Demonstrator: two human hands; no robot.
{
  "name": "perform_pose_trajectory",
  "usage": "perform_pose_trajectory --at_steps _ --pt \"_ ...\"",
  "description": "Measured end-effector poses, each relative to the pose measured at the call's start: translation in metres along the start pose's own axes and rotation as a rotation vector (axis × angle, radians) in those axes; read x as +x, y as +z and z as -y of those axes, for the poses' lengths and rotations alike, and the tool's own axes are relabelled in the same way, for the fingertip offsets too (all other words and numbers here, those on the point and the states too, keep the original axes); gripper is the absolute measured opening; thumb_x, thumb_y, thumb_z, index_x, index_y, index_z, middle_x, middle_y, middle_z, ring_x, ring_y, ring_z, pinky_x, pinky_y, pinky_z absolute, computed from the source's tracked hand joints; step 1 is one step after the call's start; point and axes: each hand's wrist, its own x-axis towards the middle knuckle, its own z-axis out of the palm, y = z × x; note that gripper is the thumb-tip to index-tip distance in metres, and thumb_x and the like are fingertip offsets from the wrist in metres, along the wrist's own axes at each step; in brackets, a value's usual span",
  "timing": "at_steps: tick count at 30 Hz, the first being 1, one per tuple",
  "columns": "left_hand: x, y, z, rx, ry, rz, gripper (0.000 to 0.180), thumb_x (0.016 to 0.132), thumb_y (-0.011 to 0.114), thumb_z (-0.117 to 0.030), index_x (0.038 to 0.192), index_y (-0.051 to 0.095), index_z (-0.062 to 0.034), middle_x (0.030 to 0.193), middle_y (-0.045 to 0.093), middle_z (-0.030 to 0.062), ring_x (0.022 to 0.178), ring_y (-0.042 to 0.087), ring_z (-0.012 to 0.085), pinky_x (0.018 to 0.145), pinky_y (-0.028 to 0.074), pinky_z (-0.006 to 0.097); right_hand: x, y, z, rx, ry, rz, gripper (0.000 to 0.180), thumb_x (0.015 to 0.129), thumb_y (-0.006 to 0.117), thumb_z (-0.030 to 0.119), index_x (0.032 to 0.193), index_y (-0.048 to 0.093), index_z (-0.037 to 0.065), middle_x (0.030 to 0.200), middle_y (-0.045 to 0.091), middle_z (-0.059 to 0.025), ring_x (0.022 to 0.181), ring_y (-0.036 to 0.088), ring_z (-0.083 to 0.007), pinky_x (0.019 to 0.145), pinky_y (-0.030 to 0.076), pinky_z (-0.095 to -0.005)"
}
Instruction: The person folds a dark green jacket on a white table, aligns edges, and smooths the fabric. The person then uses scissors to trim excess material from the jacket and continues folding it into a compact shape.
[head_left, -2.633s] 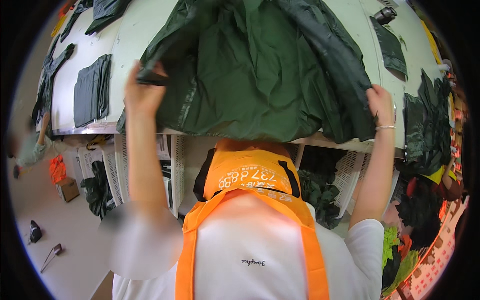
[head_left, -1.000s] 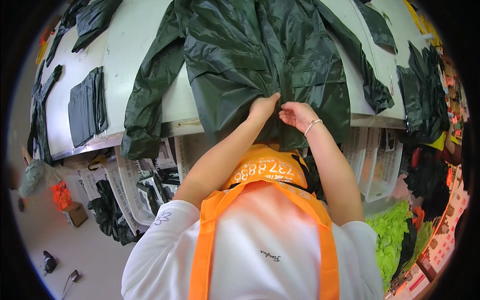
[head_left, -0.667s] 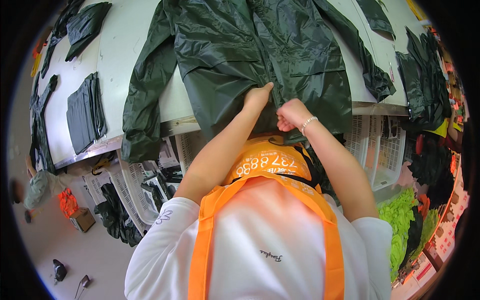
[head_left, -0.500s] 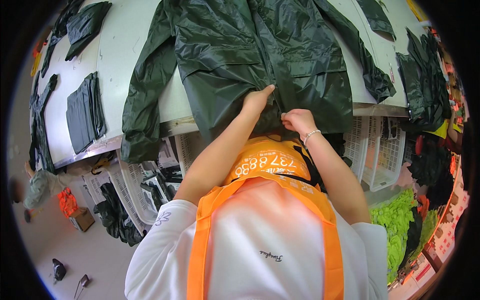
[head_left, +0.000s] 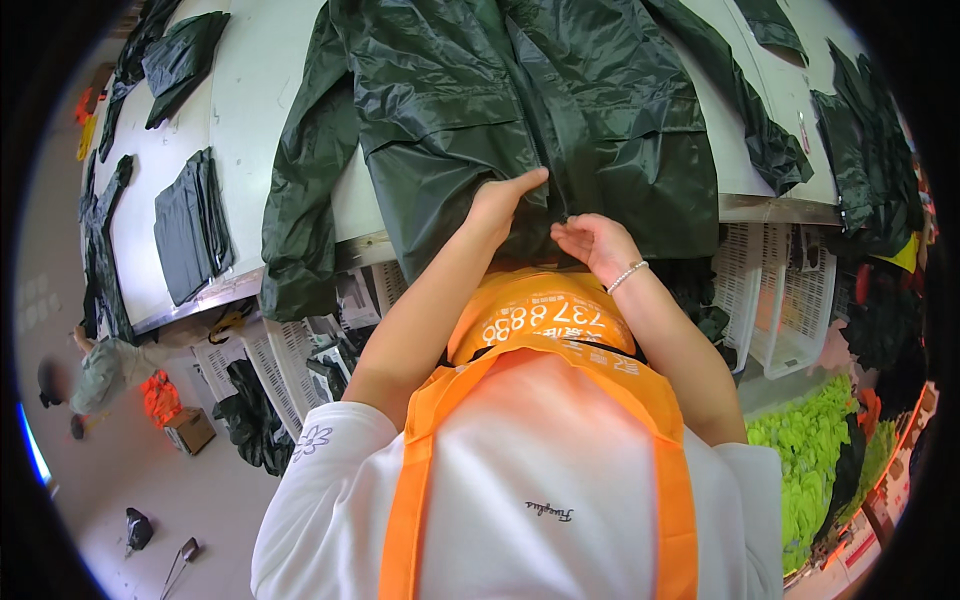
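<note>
A dark green, shiny rain jacket (head_left: 620, 110) lies front up on the table, its hem hanging over the near edge toward me. A zipper (head_left: 537, 130) runs down the middle. My left hand (head_left: 500, 205) grips the front panel beside the zipper, thumb on top and the other fingers hidden under the fabric. Close by on the right, my right hand (head_left: 600, 247) holds the other front edge near the hem, fingers bent together at the zipper's lower end. Exactly what lies between those fingertips is too small to tell.
Folded dark garments (head_left: 190, 225) lie on the pale table (head_left: 240, 110) at left; more (head_left: 865, 150) hang over its right end. White plastic baskets (head_left: 790, 310) stand beneath. Bright yellow-green garments (head_left: 810, 450) are piled at lower right. Another person's sleeve (head_left: 98, 375) shows far left.
My right hand has shifted slightly up and left, its fingers straighter than in the earlier pinch. The left hand stays on the front panel. The whole view has moved slightly.
</note>
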Motion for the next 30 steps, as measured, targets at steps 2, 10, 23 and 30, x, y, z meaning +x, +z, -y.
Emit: perform_pose_trajectory --at_steps 2,10,23,30 --pt "-0.012 -0.011 0.004 -0.077 -0.040 0.052 0.027 0.076 0.074 -0.015 0.093 0.065 0.0048 0.090 0.066 0.0107 0.081 0.062 0.0187 0.075 0.046 0.030 -0.001 0.005 0.003 0.017 -0.043 -0.003 0.010 0.082 0.060 0.007 0.088 0.059 -0.001 0.089 0.067 -0.0156 0.083 0.067 -0.0238 0.076 0.054 -0.0307" --pt "-0.026 -0.012 0.015 -0.042 0.005 -0.049 0.028 0.074 0.076 -0.018 0.085 0.066 0.0056 0.088 0.064 0.0099 0.076 0.058 0.0154 0.073 0.044 0.027 -0.007 0.025 -0.007 -0.044 -0.122 -0.004 0.009 0.081 0.066 0.010 0.081 0.063 0.002 0.082 0.068 -0.0103 0.071 0.064 -0.0154 0.065 0.049 -0.0242" --pt "-0.035 -0.008 0.016 -0.033 0.053 -0.141 0.035 0.073 0.077 -0.026 0.086 0.067 0.0053 0.086 0.065 0.0092 0.076 0.058 0.0136 0.070 0.044 0.025 -0.013 0.036 0.005 -0.047 -0.205 -0.017 0.008 0.082 0.065 0.009 0.079 0.063 0.002 0.082 0.068 -0.0093 0.071 0.063 -0.0135 0.065 0.048 -0.0225" --pt "-0.052 0.004 -0.010 0.124 -0.003 -0.086 0.028 0.073 0.078 -0.022 0.082 0.067 0.0024 0.083 0.065 0.0054 0.077 0.057 0.0138 0.074 0.043 0.028 -0.008 0.035 -0.002 -0.121 -0.139 -0.025 0.008 0.082 0.064 0.009 0.077 0.062 0.003 0.079 0.066 -0.0069 0.072 0.063 -0.0139 0.065 0.049 -0.0241"
